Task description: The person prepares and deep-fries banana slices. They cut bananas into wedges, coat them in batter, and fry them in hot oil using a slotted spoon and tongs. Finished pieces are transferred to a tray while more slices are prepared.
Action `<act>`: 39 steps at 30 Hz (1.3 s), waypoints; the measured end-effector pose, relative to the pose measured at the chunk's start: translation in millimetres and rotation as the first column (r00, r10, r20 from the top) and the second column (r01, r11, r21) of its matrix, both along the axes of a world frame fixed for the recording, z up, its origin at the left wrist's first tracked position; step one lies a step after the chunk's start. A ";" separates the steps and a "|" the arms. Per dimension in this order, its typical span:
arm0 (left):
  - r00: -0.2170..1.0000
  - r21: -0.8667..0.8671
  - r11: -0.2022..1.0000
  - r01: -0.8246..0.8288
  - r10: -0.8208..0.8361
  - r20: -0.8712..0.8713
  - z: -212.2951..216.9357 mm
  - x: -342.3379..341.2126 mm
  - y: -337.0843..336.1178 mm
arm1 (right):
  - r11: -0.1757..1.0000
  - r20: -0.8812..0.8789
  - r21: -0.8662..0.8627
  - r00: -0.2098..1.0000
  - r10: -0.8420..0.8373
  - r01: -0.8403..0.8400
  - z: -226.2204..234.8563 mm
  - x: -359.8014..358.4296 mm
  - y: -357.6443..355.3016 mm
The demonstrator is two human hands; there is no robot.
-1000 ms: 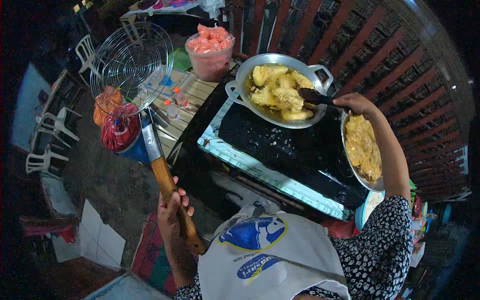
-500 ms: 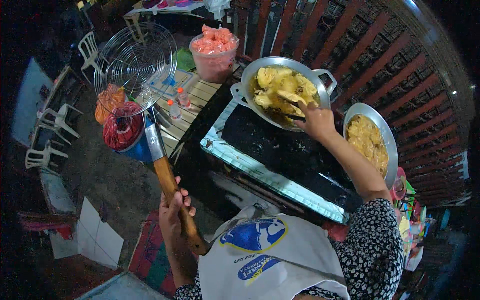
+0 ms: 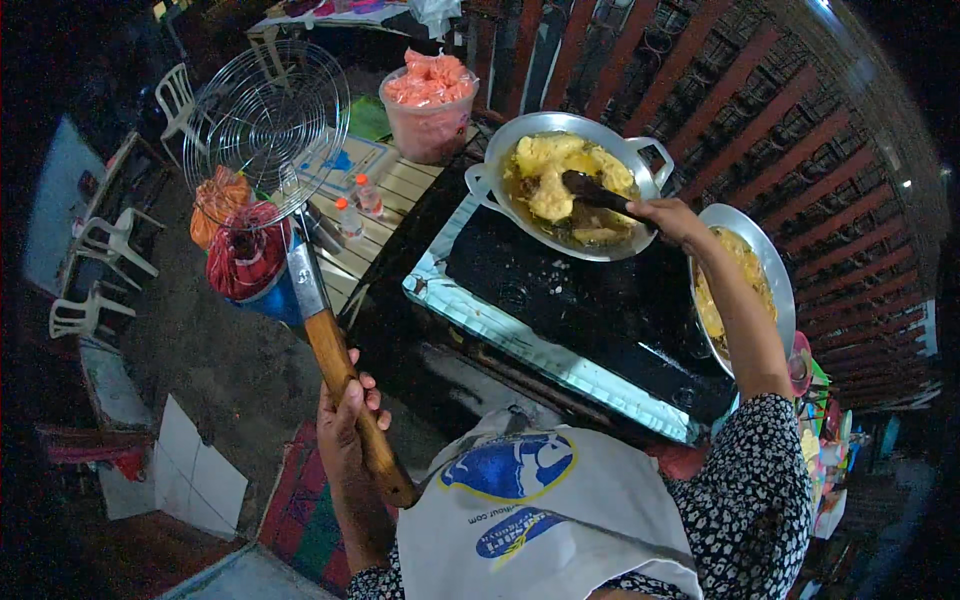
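My left hand is closed round the wooden handle of a wire skimmer, whose round spiral basket is raised at the upper left, away from the pans. My right hand grips dark tongs over the right side of a silver two-handled wok. The tongs' tips reach in among pale yellow fritters in hot oil; whether they pinch one cannot be made out. Beneath my right forearm, partly hidden, stands a second silver pan with golden fried food.
The black stove top has a foil-like front edge. Left of it, a slatted table bears small bottles, tied bags and a tub of pink bags. Wooden slats stand behind the wok.
My right hand has moved right, and the tongs now point left into the wok. The fritter formerly between their arms lies among the others. My left hand and skimmer have barely shifted.
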State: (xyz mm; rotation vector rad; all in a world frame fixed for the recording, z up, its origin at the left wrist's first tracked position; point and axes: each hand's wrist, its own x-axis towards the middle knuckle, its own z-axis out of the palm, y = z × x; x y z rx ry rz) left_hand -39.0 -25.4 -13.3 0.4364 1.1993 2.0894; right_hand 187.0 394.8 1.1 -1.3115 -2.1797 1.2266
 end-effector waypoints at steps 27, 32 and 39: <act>0.998 -0.053 0.996 0.069 -0.070 -0.009 5.5 -0.9 5.5 | 0.905 0.273 0.426 0.956 -0.105 -0.022 5.9 -66.9 60.4; 0.999 -0.092 0.995 0.044 -0.045 -0.015 3.9 -3.0 4.9 | 0.724 0.305 0.684 0.937 -0.173 -0.089 24.1 -67.4 22.0; 0.998 -0.072 0.996 0.054 -0.056 -0.016 4.7 -6.4 13.1 | 0.593 0.335 0.787 0.924 -0.183 -0.168 28.0 -68.6 -23.4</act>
